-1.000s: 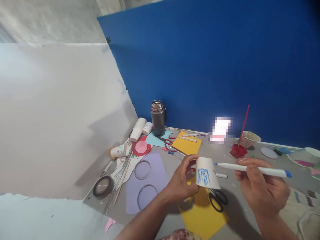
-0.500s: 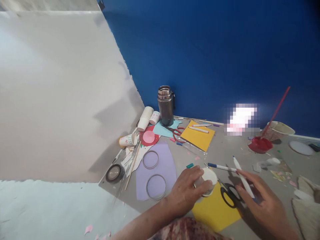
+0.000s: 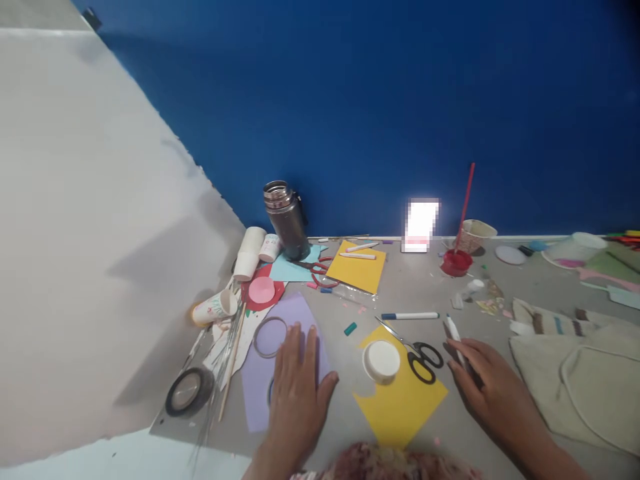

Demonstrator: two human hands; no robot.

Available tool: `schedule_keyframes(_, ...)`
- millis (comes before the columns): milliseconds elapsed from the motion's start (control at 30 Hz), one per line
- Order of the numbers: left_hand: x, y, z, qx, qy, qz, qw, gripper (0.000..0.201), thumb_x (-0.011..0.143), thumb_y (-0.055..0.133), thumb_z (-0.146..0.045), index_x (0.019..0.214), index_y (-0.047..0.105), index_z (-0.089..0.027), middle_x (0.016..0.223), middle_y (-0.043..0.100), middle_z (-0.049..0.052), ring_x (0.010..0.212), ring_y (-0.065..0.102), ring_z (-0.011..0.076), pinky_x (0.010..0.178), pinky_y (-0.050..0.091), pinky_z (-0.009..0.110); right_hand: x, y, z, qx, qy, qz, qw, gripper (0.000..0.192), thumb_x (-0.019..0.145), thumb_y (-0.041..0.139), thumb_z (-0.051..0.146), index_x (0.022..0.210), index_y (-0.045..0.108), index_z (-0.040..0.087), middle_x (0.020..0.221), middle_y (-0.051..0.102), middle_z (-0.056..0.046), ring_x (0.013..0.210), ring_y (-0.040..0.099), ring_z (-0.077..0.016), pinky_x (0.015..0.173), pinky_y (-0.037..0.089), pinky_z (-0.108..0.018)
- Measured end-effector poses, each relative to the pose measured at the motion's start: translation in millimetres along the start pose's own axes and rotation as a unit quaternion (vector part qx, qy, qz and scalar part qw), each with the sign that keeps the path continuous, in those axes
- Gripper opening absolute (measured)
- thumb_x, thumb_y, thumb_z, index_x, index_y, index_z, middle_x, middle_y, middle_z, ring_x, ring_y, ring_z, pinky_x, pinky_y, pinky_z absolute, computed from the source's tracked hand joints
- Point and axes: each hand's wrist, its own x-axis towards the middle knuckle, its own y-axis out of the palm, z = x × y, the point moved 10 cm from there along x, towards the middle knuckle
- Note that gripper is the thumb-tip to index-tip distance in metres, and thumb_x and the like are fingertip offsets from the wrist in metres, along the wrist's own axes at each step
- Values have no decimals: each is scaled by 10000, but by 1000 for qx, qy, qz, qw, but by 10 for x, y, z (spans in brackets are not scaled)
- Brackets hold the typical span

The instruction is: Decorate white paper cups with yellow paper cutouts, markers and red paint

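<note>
My left hand lies flat with fingers apart on a purple paper sheet, covering one wire ring; a second ring lies just beyond the fingertips. A white paper cup stands upside down on a yellow paper, free of both hands. My right hand rests low on the table to the right, its fingers closed over a white marker whose tip points away from me. Black-handled scissors lie between the cup and my right hand.
A blue-capped marker, a teal cap, a tape roll, thin sticks, paper cups, a steel flask, red scissors, a red paint dish and a cloth bag are spread around. A blue board stands behind, a white one at the left.
The cup went from my raised left hand down onto the yellow paper and was let go. My left hand moved left onto the purple sheet. My right hand lowered with the marker.
</note>
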Motion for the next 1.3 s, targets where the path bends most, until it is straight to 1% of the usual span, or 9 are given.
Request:
schedule_keyframes(167, -100, 233, 143, 50, 31, 8, 998, 753, 1019, 550, -356, 1682, 210, -246, 1667, 401, 202, 1576, 336, 385, 1237, 341, 657, 60, 13, 111, -5, -2, -16, 1000, 273, 1008, 558, 302, 1216, 701, 199, 1078, 729, -134, 1005, 698, -280, 875, 599, -422)
schedule_keyframes(333, -63, 331, 202, 45, 39, 21, 998, 678, 1023, 523, -380, 1643, 302, -217, 1661, 374, 229, 1571, 326, 410, 1225, 326, 688, 99, 11, 136, -14, 16, -15, 1000, 261, 998, 546, 221, 1210, 697, 196, 1115, 718, -145, 1058, 684, -288, 903, 600, -437)
schedule_keyframes(500, 111, 283, 363, 26, 32, 37, 998, 574, 1018, 511, -410, 1536, 461, -168, 1625, 405, 240, 1550, 341, 438, 1148, 426, 675, 85, 19, 143, -24, 22, -7, 999, 273, 997, 529, 191, 1210, 700, 196, 1120, 706, -146, 1053, 672, -287, 918, 590, -454)
schedule_keyframes(633, 697, 74, 235, -18, 68, 65, 995, 420, 1006, 501, -422, 1320, 654, -188, 1423, 629, 178, 1407, 533, 395, 1096, 509, 601, 61, 35, 109, -32, 21, -16, 999, 263, 996, 547, 210, 1207, 702, 184, 1135, 691, -149, 1070, 652, -293, 925, 578, -466)
schedule_keyframes(767, 1655, -15, -219, -79, 100, 111, 986, 329, 1006, 492, -332, 1215, 698, -183, 1272, 721, 151, 1212, 670, 329, 1038, 554, 498, 64, 35, 100, -40, 10, -31, 999, 244, 991, 555, 215, 1169, 718, 179, 1116, 693, -147, 1038, 654, -293, 897, 574, -461)
schedule_keyframes(867, 2378, 154, -544, -117, 89, 114, 982, 270, 988, 487, -213, 1094, 732, -173, 1189, 727, 166, 1171, 678, 358, 1024, 526, 527, 73, 18, 108, -46, 4, -40, 998, 214, 985, 569, 211, 1127, 727, 186, 1091, 697, -141, 1007, 661, -289, 868, 570, -443)
schedule_keyframes(967, 2918, 528, -604, -213, 5, 121, 969, 157, 887, 628, -135, 778, 714, -208, 941, 715, 150, 1138, 678, 390, 1013, 493, 555, 71, -3, 115, -48, -2, -48, 998, 172, 991, 567, 210, 1060, 724, 203, 1072, 701, -130, 982, 666, -282, 842, 565, -428)
schedule_keyframes(1133, 3230, 1046, -518, -371, -72, 135, 916, 224, 703, 807, -112, 651, 641, -253, 786, 678, 134, 1204, 624, 420, 1015, 440, 553, 72, -65, 129, -47, -15, -70, 996, 126, 986, 577, 201, 1009, 701, 212, 1036, 700, -110, 953, 669, -271, 809, 557, -412)
schedule_keyframes(1300, 3221, 1089, -434, -408, -83, 146, 897, 280, 748, 812, -213, 610, 573, -257, 757, 638, 101, 1138, 622, 357, 982, 460, 454, 113, -82, 128, -37, -7, -67, 997, 116, 982, 581, 191, 978, 695, 209, 995, 702, -100, 910, 669, -264, 777, 553, -403)
